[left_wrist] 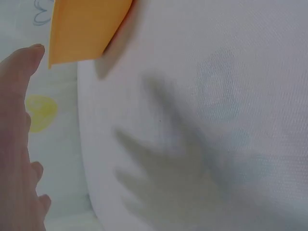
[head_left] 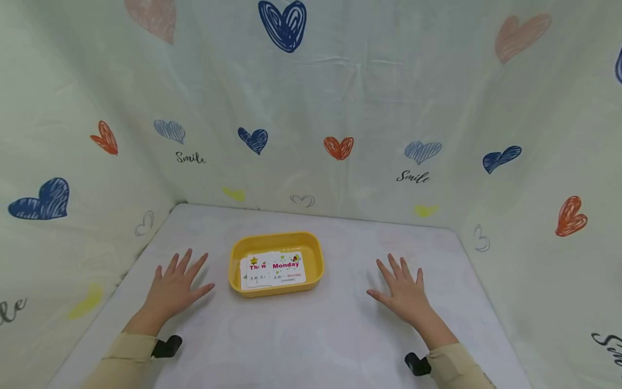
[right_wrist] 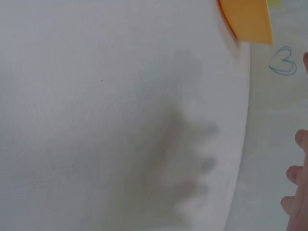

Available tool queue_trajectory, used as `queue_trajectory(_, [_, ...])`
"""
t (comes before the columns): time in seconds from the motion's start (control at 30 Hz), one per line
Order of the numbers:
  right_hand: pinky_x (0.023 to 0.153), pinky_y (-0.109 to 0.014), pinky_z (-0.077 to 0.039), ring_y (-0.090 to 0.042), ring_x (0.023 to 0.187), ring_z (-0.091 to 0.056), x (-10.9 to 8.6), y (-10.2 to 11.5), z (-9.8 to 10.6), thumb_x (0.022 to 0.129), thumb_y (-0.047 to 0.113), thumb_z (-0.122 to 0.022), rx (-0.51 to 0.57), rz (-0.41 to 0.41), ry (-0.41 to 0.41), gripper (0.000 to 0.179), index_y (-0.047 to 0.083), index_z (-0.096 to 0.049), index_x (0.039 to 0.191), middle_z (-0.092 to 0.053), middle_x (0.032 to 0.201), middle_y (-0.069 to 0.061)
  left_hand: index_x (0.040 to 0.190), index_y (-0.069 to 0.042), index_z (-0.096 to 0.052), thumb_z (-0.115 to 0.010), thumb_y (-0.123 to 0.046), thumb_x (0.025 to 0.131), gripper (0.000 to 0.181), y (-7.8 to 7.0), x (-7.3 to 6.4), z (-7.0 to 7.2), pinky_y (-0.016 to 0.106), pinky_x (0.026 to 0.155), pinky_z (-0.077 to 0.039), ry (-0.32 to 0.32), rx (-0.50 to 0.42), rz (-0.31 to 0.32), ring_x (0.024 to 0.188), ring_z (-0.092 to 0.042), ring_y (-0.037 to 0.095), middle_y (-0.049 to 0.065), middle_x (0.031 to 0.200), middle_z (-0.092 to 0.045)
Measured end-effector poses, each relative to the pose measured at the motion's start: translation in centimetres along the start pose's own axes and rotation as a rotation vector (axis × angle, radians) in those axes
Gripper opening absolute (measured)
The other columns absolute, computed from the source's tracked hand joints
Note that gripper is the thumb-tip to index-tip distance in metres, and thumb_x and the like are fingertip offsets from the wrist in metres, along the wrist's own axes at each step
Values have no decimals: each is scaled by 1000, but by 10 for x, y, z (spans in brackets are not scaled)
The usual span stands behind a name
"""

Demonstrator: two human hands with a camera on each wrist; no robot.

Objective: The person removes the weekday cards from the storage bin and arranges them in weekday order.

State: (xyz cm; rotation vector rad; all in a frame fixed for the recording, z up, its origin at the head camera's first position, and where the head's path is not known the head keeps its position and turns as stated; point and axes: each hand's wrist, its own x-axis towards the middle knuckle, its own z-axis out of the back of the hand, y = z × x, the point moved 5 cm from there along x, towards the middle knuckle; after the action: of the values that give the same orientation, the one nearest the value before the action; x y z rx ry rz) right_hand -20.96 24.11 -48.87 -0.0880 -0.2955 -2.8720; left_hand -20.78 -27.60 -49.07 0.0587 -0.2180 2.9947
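Observation:
A yellow tray (head_left: 318, 259) stands toward the back of the white table, left of the middle. In it lie several overlapping white cards (head_left: 277, 270); the top one reads "Monday", and those beneath are mostly hidden. To the tray's left my left hand (head_left: 172, 292) hovers with fingers spread, holding nothing. My right hand (head_left: 403, 294) is farther off on the right side, also spread and without anything in it. Both hands cast shadows on the tabletop. In the left wrist view the tray's side (left_wrist: 86, 31) shows beyond the thumb; the right wrist view catches its corner (right_wrist: 250, 21).
A pale curtain (head_left: 369, 108) printed with hearts and "Smile" lettering encloses the table at the back and both sides. The white tabletop (head_left: 282, 346) reaches back to that curtain. A small black device (head_left: 167, 347) sits on the left wrist, another black device (head_left: 418, 364) on the right.

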Motion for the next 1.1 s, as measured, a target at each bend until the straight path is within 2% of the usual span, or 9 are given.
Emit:
queue_trajectory(0.2, [105,-76,-3,-44,144,-10,3,3,-1,87,66,-56,26,-4,22,87,15,-33,153,-19,159,-18,152,-16,-31,-62,-56,87,82,-3,4,3,79,101,-4,-29,1,1,141,-4,51,27,155,-19])
queue_trajectory(0.33, [106,-74,-3,-44,144,-10,6,7,-2,86,67,-56,102,-9,43,90,14,-30,154,-16,160,-17,154,-17,-27,-63,-55,87,84,-10,9,3,80,100,-4,-42,-43,2,142,2,50,26,156,-17])
queue_trajectory(0.53, [108,-71,-9,-41,145,-9,14,18,-6,85,64,-61,277,-7,91,94,16,-24,156,-13,161,-15,154,-15,-27,-64,-55,87,87,-25,15,-5,80,100,-6,10,-138,21,141,2,52,26,156,-15])
queue_trajectory(0.63, [108,-70,-16,-40,145,-12,19,25,-8,85,57,-66,358,-13,123,93,17,-22,157,-12,161,-13,154,-14,-26,-65,-55,86,88,-30,18,-11,80,100,-8,34,-199,31,141,0,54,27,156,-15])
queue_trajectory(0.77, [108,-68,-21,-38,145,-13,29,37,-8,83,53,-71,474,-33,160,96,18,-20,157,-12,162,-11,154,-9,-22,-68,-50,86,91,-37,22,-18,77,102,-15,72,-347,62,138,-10,56,31,154,-17])
queue_trajectory(0.87, [111,-64,-21,-35,146,-14,34,46,-7,80,57,-72,544,-38,180,101,20,-19,157,-12,162,-10,155,-7,-18,-70,-44,87,93,-42,24,-22,72,105,-20,123,-494,120,138,-16,54,32,153,-17])
queue_trajectory(1.0, [112,-60,-22,-31,146,-17,42,58,-5,78,55,-76,605,-40,197,102,22,-20,157,-16,161,-7,156,-10,-12,-70,-38,89,93,-45,25,-32,68,106,-25,197,-678,210,138,-21,52,31,154,-18])
queue_trajectory(1.1, [111,-61,-25,-32,144,-22,47,65,-4,76,51,-79,642,-53,194,100,24,-24,156,-21,159,-7,157,-13,-10,-72,-36,88,95,-48,25,-39,64,101,-37,238,-790,261,130,-36,51,31,153,-22])
